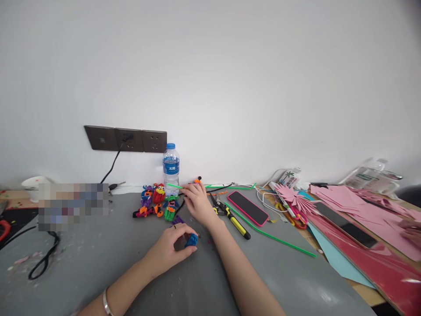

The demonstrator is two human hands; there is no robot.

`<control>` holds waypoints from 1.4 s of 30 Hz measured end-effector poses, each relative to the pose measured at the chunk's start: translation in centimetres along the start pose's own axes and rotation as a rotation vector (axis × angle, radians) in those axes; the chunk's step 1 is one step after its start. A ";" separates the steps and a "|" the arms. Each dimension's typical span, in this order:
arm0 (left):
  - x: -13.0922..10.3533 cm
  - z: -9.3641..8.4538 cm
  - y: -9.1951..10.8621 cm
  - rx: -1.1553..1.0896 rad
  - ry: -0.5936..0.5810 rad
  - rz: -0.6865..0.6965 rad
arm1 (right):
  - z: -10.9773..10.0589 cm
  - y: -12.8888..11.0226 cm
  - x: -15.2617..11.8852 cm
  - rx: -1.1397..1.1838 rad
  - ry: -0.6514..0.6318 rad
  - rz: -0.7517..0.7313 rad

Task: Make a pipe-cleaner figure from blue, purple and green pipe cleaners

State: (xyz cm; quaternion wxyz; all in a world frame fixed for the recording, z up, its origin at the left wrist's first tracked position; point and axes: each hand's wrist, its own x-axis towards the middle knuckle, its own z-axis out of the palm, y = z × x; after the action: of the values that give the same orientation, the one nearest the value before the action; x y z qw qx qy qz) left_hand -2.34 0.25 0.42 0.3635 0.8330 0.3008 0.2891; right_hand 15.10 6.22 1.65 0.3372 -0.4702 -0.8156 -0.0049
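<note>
My left hand [171, 248] is closed, pinching a small wound bundle of blue pipe cleaner [191, 240] between thumb and fingertips, low over the grey mat. Further forward, beside the water bottle, my right hand [197, 204] has its fingers drawn together on a green pipe cleaner [174, 186], whose end sticks out to the left. Several small figures of twisted pipe cleaner stand or lie left of that hand, among them a red one [158, 193] and a green one [170, 208]. Yellow-and-black pliers [237, 224] lie right of my right wrist.
A water bottle [171, 169] stands against the wall. To the right are a pink-cased phone [248, 208], a long green pipe cleaner [272, 237], a white cable, pink paper [355, 206] and another person's hand [412, 230]. A black cable [49, 259] loops at left.
</note>
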 end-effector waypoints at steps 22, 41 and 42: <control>0.6 -1.1 -0.8 -0.118 0.189 -0.140 | -6.9 2.5 -1.2 1.086 1.215 0.626; 1.1 -0.8 -1.6 -0.218 0.444 -0.217 | -4.3 -3.2 0.0 1.402 0.821 0.292; 1.2 -0.9 -1.5 -0.348 0.471 -0.245 | -3.8 -3.5 0.0 1.409 0.751 0.290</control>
State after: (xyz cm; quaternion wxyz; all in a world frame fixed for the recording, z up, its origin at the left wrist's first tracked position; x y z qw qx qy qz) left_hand -2.61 2.27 0.04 0.4528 0.6260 0.4210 0.4753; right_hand 14.47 3.03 5.72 0.8027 -0.2154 -0.3902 0.3962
